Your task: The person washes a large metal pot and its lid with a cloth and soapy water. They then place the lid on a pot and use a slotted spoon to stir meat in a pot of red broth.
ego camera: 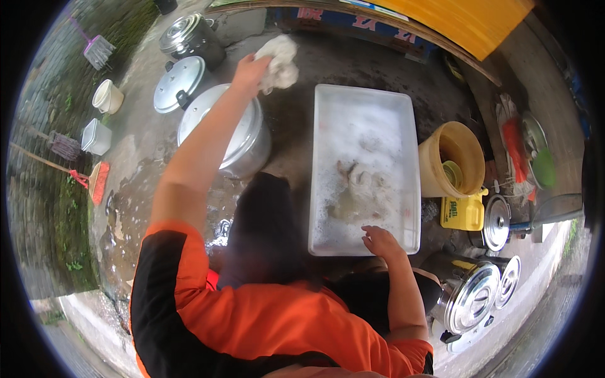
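My left hand (pixel 251 73) reaches out to the far left and grips a bunched off-white cloth (pixel 280 62) above the ground, past a large aluminium pot (pixel 248 151) with a lid. In front of me lies a rectangular white plastic tub (pixel 320 141) of sudsy water. Pale, wet, cloth-like lumps (pixel 364 182) sit in the foam; what they are is hard to tell. Over the tub's near edge, my right hand (pixel 382 243) hangs with its fingers loosely spread and nothing in them.
A beige bucket (pixel 427 163) holding a green bowl (pixel 452 174) and a yellow jug (pixel 461 213) stand right of the tub. Lidded metal pots (pixel 472 297) are at lower right. More pots (pixel 189 40), small white buckets (pixel 108 97), and a broom (pixel 98 183) line the left.
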### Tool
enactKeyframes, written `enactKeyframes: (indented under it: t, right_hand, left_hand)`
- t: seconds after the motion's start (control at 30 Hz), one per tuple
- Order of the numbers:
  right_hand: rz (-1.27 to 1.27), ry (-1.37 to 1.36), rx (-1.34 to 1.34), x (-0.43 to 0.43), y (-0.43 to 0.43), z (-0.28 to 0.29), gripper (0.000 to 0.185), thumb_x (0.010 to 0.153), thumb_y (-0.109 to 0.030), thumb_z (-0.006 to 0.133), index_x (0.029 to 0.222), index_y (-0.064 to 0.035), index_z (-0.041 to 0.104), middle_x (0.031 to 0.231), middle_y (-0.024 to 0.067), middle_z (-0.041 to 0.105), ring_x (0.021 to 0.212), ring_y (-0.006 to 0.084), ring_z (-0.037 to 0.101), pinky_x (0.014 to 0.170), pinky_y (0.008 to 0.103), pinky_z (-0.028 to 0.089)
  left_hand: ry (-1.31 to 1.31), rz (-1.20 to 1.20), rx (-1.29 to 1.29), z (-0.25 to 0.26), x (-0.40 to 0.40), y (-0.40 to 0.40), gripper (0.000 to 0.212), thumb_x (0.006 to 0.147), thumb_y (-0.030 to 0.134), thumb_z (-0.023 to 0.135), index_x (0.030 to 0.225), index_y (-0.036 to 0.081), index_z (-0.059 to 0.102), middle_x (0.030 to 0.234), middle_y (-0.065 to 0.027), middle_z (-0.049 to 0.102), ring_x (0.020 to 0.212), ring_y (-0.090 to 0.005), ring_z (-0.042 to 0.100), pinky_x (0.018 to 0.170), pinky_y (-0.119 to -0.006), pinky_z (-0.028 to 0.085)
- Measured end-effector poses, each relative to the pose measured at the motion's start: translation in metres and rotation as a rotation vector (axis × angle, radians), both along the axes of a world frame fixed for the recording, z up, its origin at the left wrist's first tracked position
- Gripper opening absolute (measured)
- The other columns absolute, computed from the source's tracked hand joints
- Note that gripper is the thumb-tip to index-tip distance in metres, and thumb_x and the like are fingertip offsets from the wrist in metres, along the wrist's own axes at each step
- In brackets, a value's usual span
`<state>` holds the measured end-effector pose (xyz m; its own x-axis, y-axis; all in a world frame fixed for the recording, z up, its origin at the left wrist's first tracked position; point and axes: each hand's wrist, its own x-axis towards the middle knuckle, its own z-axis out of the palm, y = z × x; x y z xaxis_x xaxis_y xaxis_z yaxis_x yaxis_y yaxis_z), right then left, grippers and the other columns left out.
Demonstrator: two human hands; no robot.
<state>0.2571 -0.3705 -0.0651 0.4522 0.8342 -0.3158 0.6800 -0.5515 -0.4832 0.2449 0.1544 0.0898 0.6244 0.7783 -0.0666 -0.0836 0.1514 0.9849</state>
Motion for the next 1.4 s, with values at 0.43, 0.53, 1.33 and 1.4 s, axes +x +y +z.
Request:
enactKeyframes:
  t: [0.43, 0.53, 1.33, 1.4]
  right_hand:
    - [-0.02, 0.079, -0.02, 0.014, 0.013, 0.028, 0.036, 0.084, -0.022, 0.059, 0.118, -0.0083, 0.057, 0.104, 0.0142, 0.063, 0.097, 0.0318, 0.06, 0.084, 0.0413, 0.047]
    - [-0.016, 0.076, -0.055, 0.008, 0.01, 0.027, 0.035, 0.083, -0.02, 0.059, 0.116, -0.0071, 0.058, 0.102, 0.0145, 0.064, 0.092, 0.0309, 0.062, 0.081, 0.0399, 0.049]
    - [0.093, 0.05, -0.22, -0.001, 0.066, -0.018, 0.033, 0.083, -0.02, 0.059, 0.115, -0.0085, 0.06, 0.095, 0.0119, 0.066, 0.084, 0.0287, 0.064, 0.079, 0.038, 0.05]
    - [0.064, 0.051, -0.235, -0.003, 0.064, -0.016, 0.033, 0.083, -0.02, 0.059, 0.115, -0.0086, 0.06, 0.095, 0.0117, 0.067, 0.085, 0.0286, 0.064, 0.08, 0.0379, 0.05]
  left_hand:
    - [0.669, 0.307, 0.626, -0.12, -0.089, 0.002, 0.111, 0.069, 0.064, 0.068, 0.145, 0.0, 0.019, 0.149, -0.0228, 0.02, 0.14, -0.0358, 0.015, 0.111, -0.047, 0.02]
    - [0.812, 0.965, 0.053, -0.142, -0.192, 0.032, 0.093, 0.071, 0.058, 0.07, 0.132, -0.006, 0.042, 0.127, -0.0245, 0.051, 0.119, -0.0347, 0.047, 0.098, -0.045, 0.039]
    - [-0.009, 0.719, -0.943, -0.257, -0.338, 0.075, 0.031, 0.091, 0.029, 0.039, 0.108, 0.007, 0.053, 0.101, -0.0143, 0.062, 0.085, -0.0332, 0.065, 0.069, -0.054, 0.056]
    - [-0.031, 0.762, -0.89, -0.258, -0.328, 0.064, 0.026, 0.089, 0.021, 0.043, 0.107, 0.004, 0.052, 0.103, -0.0165, 0.06, 0.085, -0.0325, 0.065, 0.067, -0.051, 0.056]
